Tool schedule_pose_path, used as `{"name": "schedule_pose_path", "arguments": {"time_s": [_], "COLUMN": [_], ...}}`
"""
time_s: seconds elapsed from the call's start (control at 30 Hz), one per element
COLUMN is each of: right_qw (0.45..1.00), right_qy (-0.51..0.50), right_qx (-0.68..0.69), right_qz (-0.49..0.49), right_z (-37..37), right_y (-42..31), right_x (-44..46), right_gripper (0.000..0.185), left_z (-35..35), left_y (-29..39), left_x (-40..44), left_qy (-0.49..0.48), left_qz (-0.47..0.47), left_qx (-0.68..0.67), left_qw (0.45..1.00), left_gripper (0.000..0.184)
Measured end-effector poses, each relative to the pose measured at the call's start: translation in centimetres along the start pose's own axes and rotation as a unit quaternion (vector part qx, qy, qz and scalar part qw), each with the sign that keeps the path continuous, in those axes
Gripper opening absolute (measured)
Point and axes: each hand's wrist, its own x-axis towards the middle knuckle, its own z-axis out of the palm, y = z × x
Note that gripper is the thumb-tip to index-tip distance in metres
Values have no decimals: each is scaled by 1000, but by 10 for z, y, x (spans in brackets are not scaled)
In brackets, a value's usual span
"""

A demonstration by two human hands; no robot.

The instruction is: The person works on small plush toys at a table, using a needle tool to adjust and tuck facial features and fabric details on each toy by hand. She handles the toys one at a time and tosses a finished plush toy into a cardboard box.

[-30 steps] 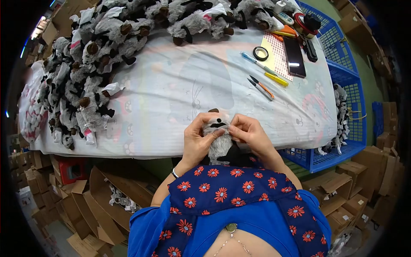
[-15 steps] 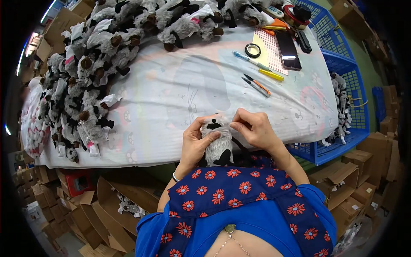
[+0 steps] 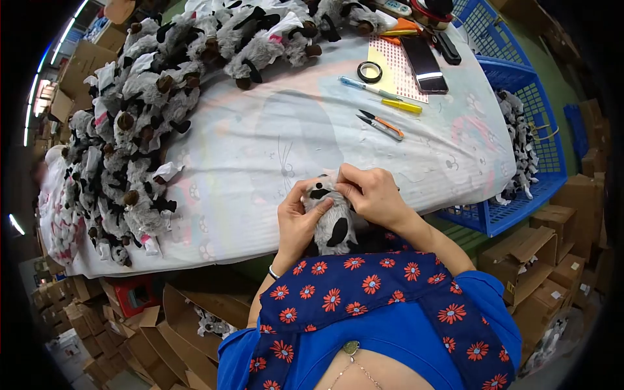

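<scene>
A grey plush toy [image 3: 333,224] with black patches is held upright at the table's near edge. My left hand [image 3: 299,218] grips its head from the left, thumb across the front below a black patch. At the right side of the head my right hand [image 3: 367,194] is closed in a pinch; whatever its fingertips hold is too small to make out. Beyond the hands lie small orange-handled snips [image 3: 381,125], a yellow cutter [image 3: 402,105], a light blue pen [image 3: 364,86] and a roll of black tape [image 3: 370,72].
Many grey plush toys [image 3: 146,91] are piled along the table's left and far sides. A phone [image 3: 424,65] lies on the far right part of the table [image 3: 240,140]. Blue crates [image 3: 549,149] stand at the right, and cardboard boxes [image 3: 539,250] below them.
My right hand moved slightly away from the toy's head, then came back against it. The toy has turned a little. The view has shifted, so the table's things appear lower or further left.
</scene>
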Motion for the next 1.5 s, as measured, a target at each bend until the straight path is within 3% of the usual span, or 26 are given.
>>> {"name": "schedule_pose_path", "arguments": {"time_s": [0.03, 0.17, 0.37, 0.5, 0.53, 0.67, 0.87, 1.17, 1.5], "right_qw": [1000, 994, 990, 997, 997, 999, 997, 986, 992], "right_qy": [3, 30, 21, -9, -8, -2, 15, -44, -42], "right_qx": [0, -100, -131, -79, -77, -11, -15, -80, -39], "right_qz": [1, 37, 49, -18, -18, -52, -77, -143, -114], "right_z": [3, 17, 23, 11, 7, -18, -21, -19, -14], "right_y": [1, 7, 13, 22, 22, 12, 11, 14, 13], "right_x": [-1, -7, -1, 3, 3, 6, 7, 17, 11], "right_gripper": [12, 9, 8, 10, 10, 13, 16, 16, 16], "left_z": [2, 8, 11, 11, 9, 0, -5, -3, -4], "left_y": [-2, -17, -18, -11, -9, -5, -8, 3, 3], "left_x": [1, 7, 8, 6, 5, 5, 5, 4, 3], "left_qy": [-3, 31, 38, 45, 44, 48, 7, -6, -11], "left_qz": [0, 201, 278, 152, 152, 4, -18, -52, -57], "left_qx": [2, 191, 297, 161, 163, -41, -84, -88, -84], "left_qw": [1000, 960, 913, 974, 974, 998, 996, 995, 995], "left_gripper": [37, 37, 35, 33, 33, 31, 35, 34, 34]}}
